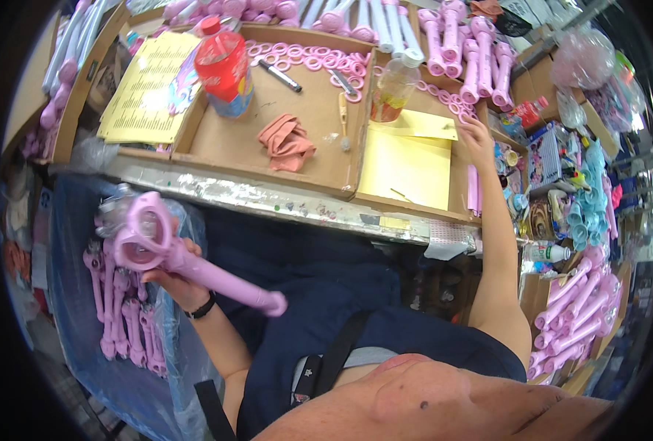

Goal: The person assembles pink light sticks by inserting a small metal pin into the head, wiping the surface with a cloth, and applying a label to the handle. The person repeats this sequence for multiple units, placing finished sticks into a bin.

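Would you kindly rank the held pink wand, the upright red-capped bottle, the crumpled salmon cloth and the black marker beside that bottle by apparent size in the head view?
1. Pink wand
2. Red-capped bottle
3. Crumpled salmon cloth
4. Black marker

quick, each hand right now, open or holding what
Left hand: closed around a pink wand.
Right hand: at the pink rings; cannot tell whether it grips one.

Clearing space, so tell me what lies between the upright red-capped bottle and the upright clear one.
Head view: black marker, grey pen, pink rings, brush, then cardboard divider.
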Available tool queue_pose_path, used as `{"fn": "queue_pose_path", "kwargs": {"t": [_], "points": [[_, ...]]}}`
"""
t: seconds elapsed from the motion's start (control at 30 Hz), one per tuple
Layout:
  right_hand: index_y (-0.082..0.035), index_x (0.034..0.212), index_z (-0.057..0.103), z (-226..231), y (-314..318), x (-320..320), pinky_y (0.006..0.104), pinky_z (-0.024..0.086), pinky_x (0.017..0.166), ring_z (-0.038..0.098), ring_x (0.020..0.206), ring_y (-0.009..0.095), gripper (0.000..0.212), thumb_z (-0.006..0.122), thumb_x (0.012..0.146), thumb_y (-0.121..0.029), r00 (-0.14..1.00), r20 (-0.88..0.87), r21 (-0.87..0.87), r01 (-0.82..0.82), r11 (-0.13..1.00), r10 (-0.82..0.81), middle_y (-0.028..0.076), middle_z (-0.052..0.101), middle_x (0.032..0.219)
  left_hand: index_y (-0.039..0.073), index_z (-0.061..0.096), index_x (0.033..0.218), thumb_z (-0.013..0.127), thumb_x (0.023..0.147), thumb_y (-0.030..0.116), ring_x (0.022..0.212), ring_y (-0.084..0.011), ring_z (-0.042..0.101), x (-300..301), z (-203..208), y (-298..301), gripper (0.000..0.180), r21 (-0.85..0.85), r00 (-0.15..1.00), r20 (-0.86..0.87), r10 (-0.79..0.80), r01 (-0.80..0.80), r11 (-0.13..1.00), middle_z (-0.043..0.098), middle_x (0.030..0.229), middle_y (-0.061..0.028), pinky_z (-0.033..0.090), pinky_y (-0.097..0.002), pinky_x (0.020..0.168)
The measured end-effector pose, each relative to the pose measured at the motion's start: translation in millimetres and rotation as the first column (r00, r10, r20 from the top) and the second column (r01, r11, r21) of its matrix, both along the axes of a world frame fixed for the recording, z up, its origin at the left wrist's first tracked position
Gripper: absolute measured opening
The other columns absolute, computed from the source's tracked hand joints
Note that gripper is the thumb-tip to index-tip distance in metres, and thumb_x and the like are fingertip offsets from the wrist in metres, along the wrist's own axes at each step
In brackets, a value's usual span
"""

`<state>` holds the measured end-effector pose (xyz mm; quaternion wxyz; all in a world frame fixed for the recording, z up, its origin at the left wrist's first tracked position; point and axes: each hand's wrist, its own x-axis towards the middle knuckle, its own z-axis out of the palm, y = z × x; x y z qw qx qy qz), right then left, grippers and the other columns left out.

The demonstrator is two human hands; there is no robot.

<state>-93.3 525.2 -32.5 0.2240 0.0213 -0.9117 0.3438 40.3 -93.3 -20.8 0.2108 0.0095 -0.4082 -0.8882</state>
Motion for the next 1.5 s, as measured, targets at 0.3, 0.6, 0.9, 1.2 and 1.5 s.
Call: {"fn": "queue_pose_path", "kwargs": {"t": [0.3,0.6,0.9,1.2,1.5], "points": [[0.003,0.103,0.06,85,-70,61,0.0309,0.045,0.082,0.058,0.091,0.023,0.015,0.055,0.091,-0.004,0.9,-0.4,0.211,0.277,0.938,-0.176,0.011,0.061,0.099,0.016,0.035,0.14,0.074,0.073,0.035,0.138,-0.0461,0.003,14,23,13,0.08,0.464,0.878,-0.336,-0.341,0.469,0.751,0.03,0.147,-0.0162,0.009,-0.072,0.104],[-0.004,0.091,0.059,134,-272,110,0.028,0.046,0.07,0.058,0.08,0.017,0.019,0.063,0.075,0.004,0.784,-0.293,-0.005,-0.573,0.819,0.547,0.007,0.061,0.092,0.024,0.034,0.14,0.065,0.082,0.043,0.138,-0.0466,0.01,26,25,47,0.069,0.321,0.887,-0.337,-0.316,0.424,0.847,0.036,0.145,-0.0108,0.018,-0.0678,0.105],[-0.012,0.084,0.061,145,-350,100,0.028,0.048,0.066,0.058,0.075,0.017,0.021,0.07,0.065,-0.009,0.217,-0.369,0.596,-0.691,0.409,0.904,0.001,0.061,0.086,0.026,0.03,0.137,0.066,0.08,0.047,0.132,-0.0446,0.029,26,29,62,0.07,0.088,0.953,-0.23,-0.199,0.224,0.97,0.043,0.14,-0.0093,0.029,-0.0645,0.103],[-0.001,0.099,0.053,107,-355,107,0.0174,0.041,0.068,0.051,0.076,0.004,0.01,0.056,0.091,-0.004,0.705,0.015,-0.87,-0.341,0.357,0.709,-0.001,0.056,0.085,0.026,0.032,0.138,0.064,0.081,0.048,0.135,-0.0454,0.021,26,23,61,0.069,0.213,0.899,-0.349,-0.265,0.351,0.912,0.04,0.142,-0.0094,0.023,-0.0668,0.105],[-0.003,0.093,0.056,110,-366,118,0.019,0.033,0.05,0.043,0.057,0.003,0.013,0.064,0.083,-0.002,0.623,0.002,-0.571,-0.641,0.512,0.782,-0.002,0.056,0.078,0.028,0.032,0.139,0.062,0.082,0.05,0.134,-0.044,0.024,24,24,69,0.068,0.219,0.919,-0.306,-0.249,0.323,0.921,0.036,0.144,-0.0091,0.027,-0.0669,0.103]]}}
